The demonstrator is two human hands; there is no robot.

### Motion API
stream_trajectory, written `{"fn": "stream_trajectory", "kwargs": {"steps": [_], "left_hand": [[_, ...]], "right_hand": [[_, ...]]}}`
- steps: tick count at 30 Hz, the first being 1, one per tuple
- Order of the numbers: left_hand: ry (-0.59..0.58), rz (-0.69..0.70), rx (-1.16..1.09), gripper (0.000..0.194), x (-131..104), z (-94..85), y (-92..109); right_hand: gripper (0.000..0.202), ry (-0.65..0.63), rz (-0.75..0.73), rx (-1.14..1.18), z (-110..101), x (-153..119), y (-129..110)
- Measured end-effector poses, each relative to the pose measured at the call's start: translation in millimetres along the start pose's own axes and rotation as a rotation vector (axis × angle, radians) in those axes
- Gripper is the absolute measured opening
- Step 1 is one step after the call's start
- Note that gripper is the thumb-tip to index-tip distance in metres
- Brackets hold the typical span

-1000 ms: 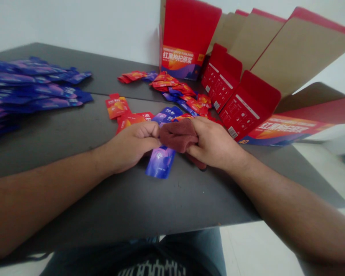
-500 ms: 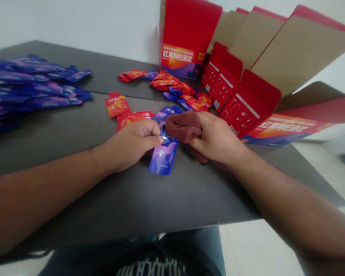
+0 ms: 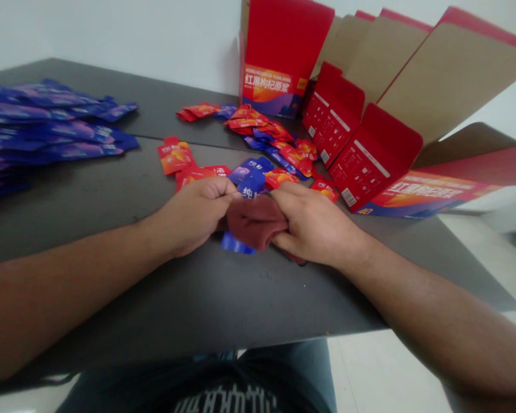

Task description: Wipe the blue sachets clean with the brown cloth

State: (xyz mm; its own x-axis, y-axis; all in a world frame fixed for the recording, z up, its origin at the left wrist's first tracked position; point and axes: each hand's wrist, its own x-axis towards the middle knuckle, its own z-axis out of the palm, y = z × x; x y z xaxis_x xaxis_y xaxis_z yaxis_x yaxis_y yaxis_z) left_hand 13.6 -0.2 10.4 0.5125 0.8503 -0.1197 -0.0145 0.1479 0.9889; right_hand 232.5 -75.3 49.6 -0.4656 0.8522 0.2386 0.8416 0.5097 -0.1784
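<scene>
A folded brown cloth (image 3: 258, 222) is gripped in my right hand (image 3: 316, 221) and lies across the front of a blue sachet (image 3: 238, 244). The sachet's left edge is pinched between the thumb and fingers of my left hand (image 3: 204, 212). Most of the sachet's middle is hidden under the cloth; its top and its bottom end show. Right behind my hands lie another blue sachet (image 3: 253, 167) and red sachets, one of them (image 3: 176, 156) flat to the left.
A tall stack of blue sachets (image 3: 60, 126) covers the left of the dark table (image 3: 189, 310). Mixed red and blue sachets (image 3: 258, 123) are heaped farther back. Open red cartons (image 3: 370, 155) with raised flaps stand at the right, and another carton (image 3: 279, 63) stands behind the heap.
My right hand and the cloth have moved down and left over the sachet, from its upper part to its lower part. My left hand has hardly moved and still pinches the sachet.
</scene>
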Motion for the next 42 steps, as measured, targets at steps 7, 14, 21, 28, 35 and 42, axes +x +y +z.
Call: {"fn": "stream_trajectory", "kwargs": {"steps": [7,14,21,28,35,42], "left_hand": [[-0.036,-0.025,-0.018,0.023,-2,-0.9,1],[0.021,0.001,0.041,0.02,0,-0.8,3],[-0.021,0.006,-0.012,0.024,4,-4.9,-7],[0.029,-0.023,-0.024,0.019,1,-0.6,0],[0.035,-0.007,-0.034,0.021,2,-1.2,-1],[0.043,-0.021,-0.028,0.02,2,-0.9,-1]], "right_hand": [[0.021,0.109,0.133,-0.084,-3,3,11],[0.023,-0.057,-0.076,0.031,1,-1,-7],[0.023,0.096,0.117,-0.074,-1,1,9],[0.017,-0.096,-0.095,0.023,-1,-1,-3],[0.027,0.094,0.084,-0.025,1,2,14],[0.018,-0.088,-0.125,0.03,-3,-1,3]]}}
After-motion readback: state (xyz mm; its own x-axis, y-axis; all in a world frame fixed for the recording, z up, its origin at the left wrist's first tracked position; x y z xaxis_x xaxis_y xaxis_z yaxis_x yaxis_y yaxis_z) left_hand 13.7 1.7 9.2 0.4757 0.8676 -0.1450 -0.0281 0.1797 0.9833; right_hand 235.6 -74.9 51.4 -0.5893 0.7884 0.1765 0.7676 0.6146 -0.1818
